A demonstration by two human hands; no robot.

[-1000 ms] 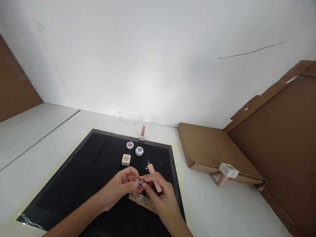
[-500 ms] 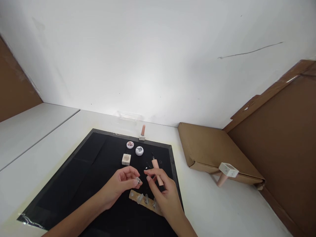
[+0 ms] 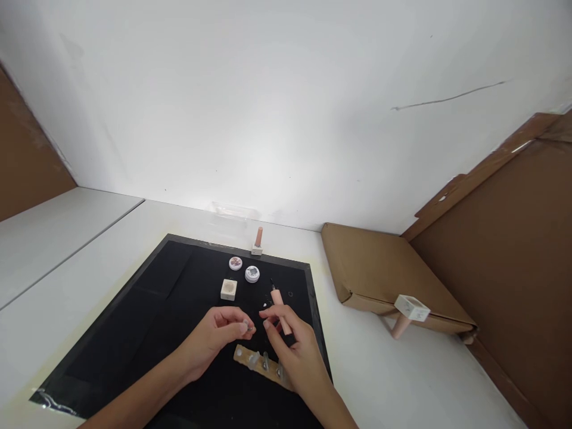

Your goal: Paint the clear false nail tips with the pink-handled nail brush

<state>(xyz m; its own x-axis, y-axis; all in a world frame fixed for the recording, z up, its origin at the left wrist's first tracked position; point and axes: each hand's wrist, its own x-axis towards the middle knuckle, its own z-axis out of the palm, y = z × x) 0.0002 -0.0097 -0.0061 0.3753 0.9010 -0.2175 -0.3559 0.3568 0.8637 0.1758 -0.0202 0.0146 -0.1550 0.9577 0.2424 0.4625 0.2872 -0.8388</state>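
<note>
My left hand (image 3: 218, 333) pinches a small shiny grey piece (image 3: 248, 326) between thumb and fingertips, above the black mat (image 3: 156, 316). My right hand (image 3: 297, 348) grips a pink-handled brush (image 3: 281, 310) whose dark tip points away from me. Thumb and index fingertips of that hand come close to the left fingertips without touching them. Below both hands lies a tan strip (image 3: 259, 365) with several clear and grey pieces on it, its right end partly hidden by my right hand. Tiny bits are scattered on the mat near the brush.
Two round white containers (image 3: 252, 274) (image 3: 235, 263) and a white square block (image 3: 229, 289) sit on the mat. A pink-capped bottle (image 3: 258, 241) stands at its back edge. Rightward are a cardboard box (image 3: 393, 268) and a pink-and-white bottle (image 3: 412, 308).
The brush in my right hand has shifted slightly left. My left fingers have turned the small piece, so less of it shows.
</note>
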